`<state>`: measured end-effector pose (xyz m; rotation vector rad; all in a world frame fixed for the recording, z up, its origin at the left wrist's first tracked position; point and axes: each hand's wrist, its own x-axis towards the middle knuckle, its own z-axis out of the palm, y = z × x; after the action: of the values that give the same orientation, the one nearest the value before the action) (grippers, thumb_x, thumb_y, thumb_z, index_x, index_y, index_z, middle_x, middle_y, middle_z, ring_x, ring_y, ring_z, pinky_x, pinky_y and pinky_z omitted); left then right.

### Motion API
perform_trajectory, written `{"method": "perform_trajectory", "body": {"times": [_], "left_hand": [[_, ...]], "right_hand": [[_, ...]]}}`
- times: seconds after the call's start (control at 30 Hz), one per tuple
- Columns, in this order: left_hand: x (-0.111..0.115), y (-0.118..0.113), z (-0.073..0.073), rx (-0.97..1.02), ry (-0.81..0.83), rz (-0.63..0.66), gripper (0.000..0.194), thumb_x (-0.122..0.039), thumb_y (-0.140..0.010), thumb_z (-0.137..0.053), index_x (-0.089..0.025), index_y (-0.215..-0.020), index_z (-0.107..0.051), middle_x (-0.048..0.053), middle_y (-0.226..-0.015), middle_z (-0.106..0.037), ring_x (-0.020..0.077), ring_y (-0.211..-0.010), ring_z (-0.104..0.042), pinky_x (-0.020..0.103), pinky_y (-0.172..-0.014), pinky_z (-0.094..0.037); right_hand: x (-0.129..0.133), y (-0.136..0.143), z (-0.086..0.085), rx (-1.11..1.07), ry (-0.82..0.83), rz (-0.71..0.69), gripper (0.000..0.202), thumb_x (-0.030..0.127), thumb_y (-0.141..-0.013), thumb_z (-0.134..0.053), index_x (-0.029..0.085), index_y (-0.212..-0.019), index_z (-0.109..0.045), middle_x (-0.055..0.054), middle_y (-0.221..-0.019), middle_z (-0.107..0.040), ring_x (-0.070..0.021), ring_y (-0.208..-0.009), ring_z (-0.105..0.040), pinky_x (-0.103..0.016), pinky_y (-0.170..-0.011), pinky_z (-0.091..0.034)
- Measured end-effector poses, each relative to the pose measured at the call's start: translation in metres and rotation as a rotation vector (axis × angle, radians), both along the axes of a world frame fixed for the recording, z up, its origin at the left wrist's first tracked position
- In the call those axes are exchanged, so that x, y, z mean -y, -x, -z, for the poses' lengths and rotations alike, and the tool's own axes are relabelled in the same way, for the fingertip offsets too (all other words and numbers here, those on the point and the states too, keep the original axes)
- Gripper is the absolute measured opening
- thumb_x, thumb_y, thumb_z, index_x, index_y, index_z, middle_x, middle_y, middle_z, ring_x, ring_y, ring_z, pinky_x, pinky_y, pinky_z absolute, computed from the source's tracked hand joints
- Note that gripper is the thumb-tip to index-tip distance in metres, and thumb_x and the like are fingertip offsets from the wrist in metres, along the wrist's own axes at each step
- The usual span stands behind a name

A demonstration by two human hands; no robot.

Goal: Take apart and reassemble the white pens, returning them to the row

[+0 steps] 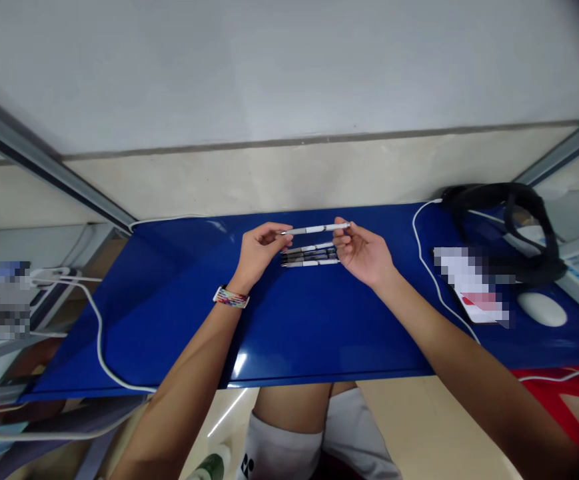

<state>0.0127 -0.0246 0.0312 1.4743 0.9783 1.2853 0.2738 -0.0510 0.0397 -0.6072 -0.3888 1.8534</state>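
Note:
A white pen with a grey grip (314, 229) is held level above the blue desk (314, 327). My left hand (260, 250) pinches its grey, pointed end between thumb and fingers. At its other end, my right hand (364, 250) has thumb and fingertips closed on the white barrel. Below, several more pens (309, 255) lie side by side on the desk, some dark and some white. My right fingers partly cover their right ends. A multicoloured woven band (231, 297) is around my left wrist.
On the right are a black headset with straps (512, 200), a phone-like item (472, 287), partly blurred, and a white computer mouse (542, 309). White cables (422, 250) run along both sides. A wall (289, 177) stands behind the desk.

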Motion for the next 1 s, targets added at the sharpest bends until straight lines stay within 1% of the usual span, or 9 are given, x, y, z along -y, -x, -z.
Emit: {"method": "perform_trajectory", "body": {"times": [0.1,0.27,0.4,0.47,0.6,0.77,0.83,0.93,1.0], "left_hand": [[0.001,-0.001,0.000,-0.007,-0.002,0.009,0.028,-0.039,-0.085,-0.093,-0.021,-0.105,-0.087,0.002,-0.077,-0.079,0.0138,-0.067,-0.072,0.030,-0.072,-0.064],[0.002,-0.003,-0.001,-0.019,0.014,0.008,0.030,-0.041,-0.086,-0.093,-0.021,-0.107,-0.086,0.002,-0.078,-0.080,0.0166,-0.070,-0.076,0.033,-0.075,-0.066],[0.003,-0.003,-0.002,-0.006,0.021,0.022,0.034,-0.043,-0.086,-0.093,-0.020,-0.110,-0.085,0.004,-0.083,-0.083,0.0189,-0.075,-0.080,0.035,-0.079,-0.068],[0.003,-0.004,-0.002,-0.003,0.028,0.027,0.036,-0.045,-0.086,-0.093,-0.020,-0.110,-0.085,0.005,-0.086,-0.084,0.0201,-0.078,-0.082,0.036,-0.080,-0.068],[0.003,-0.004,-0.001,-0.001,0.039,0.029,0.038,-0.048,-0.086,-0.093,-0.019,-0.110,-0.084,0.006,-0.089,-0.085,0.0212,-0.080,-0.083,0.036,-0.082,-0.069],[0.002,-0.004,0.001,0.008,0.037,0.034,0.036,-0.045,-0.087,-0.093,-0.019,-0.109,-0.084,0.006,-0.085,-0.084,0.0197,-0.078,-0.083,0.035,-0.082,-0.068],[0.002,-0.004,0.000,0.006,0.040,0.041,0.035,-0.045,-0.087,-0.093,-0.019,-0.109,-0.084,0.006,-0.085,-0.085,0.0194,-0.077,-0.082,0.035,-0.082,-0.068],[0.003,-0.004,0.000,0.004,0.041,0.035,0.035,-0.045,-0.087,-0.093,-0.019,-0.109,-0.085,0.006,-0.086,-0.085,0.0195,-0.077,-0.082,0.036,-0.082,-0.069],[0.003,-0.004,-0.001,0.007,0.042,0.026,0.035,-0.045,-0.087,-0.093,-0.019,-0.109,-0.084,0.006,-0.086,-0.085,0.0197,-0.078,-0.082,0.035,-0.082,-0.068]], "right_hand": [[-0.003,-0.001,0.005,0.047,-0.050,0.028,0.013,0.024,-0.096,-0.074,0.021,-0.107,-0.078,0.000,-0.082,-0.072,-0.0101,-0.066,-0.061,-0.019,-0.061,-0.059],[-0.003,-0.001,0.009,0.121,-0.096,0.055,0.023,0.035,-0.094,-0.076,0.023,-0.113,-0.079,-0.001,-0.085,-0.071,-0.0134,-0.069,-0.060,-0.025,-0.064,-0.060],[-0.002,0.000,0.008,0.194,-0.143,0.072,0.016,0.034,-0.091,-0.078,0.024,-0.103,-0.076,-0.001,-0.081,-0.066,-0.0153,-0.069,-0.058,-0.029,-0.067,-0.061],[-0.002,0.001,0.007,0.183,-0.160,0.082,0.017,0.036,-0.092,-0.077,0.024,-0.104,-0.077,-0.001,-0.081,-0.065,-0.0149,-0.069,-0.057,-0.029,-0.069,-0.061],[-0.002,0.002,0.008,0.151,-0.165,0.084,0.026,0.040,-0.095,-0.073,0.024,-0.114,-0.079,-0.002,-0.085,-0.069,-0.0146,-0.071,-0.059,-0.029,-0.074,-0.063],[-0.005,0.001,0.011,0.278,-0.224,0.121,0.016,0.037,-0.092,-0.077,0.026,-0.103,-0.076,0.000,-0.080,-0.066,-0.0152,-0.068,-0.059,-0.035,-0.083,-0.064],[-0.005,0.001,0.013,0.313,-0.235,0.125,0.017,0.039,-0.093,-0.077,0.026,-0.102,-0.075,0.000,-0.079,-0.066,-0.0157,-0.068,-0.059,-0.036,-0.086,-0.064],[-0.005,0.002,0.013,0.281,-0.219,0.130,0.020,0.042,-0.095,-0.074,0.026,-0.106,-0.076,0.000,-0.080,-0.067,-0.0153,-0.068,-0.060,-0.036,-0.088,-0.064],[-0.005,0.003,0.014,0.241,-0.198,0.126,0.018,0.039,-0.095,-0.073,0.026,-0.106,-0.077,0.000,-0.081,-0.068,-0.0140,-0.067,-0.059,-0.034,-0.089,-0.064]]}}
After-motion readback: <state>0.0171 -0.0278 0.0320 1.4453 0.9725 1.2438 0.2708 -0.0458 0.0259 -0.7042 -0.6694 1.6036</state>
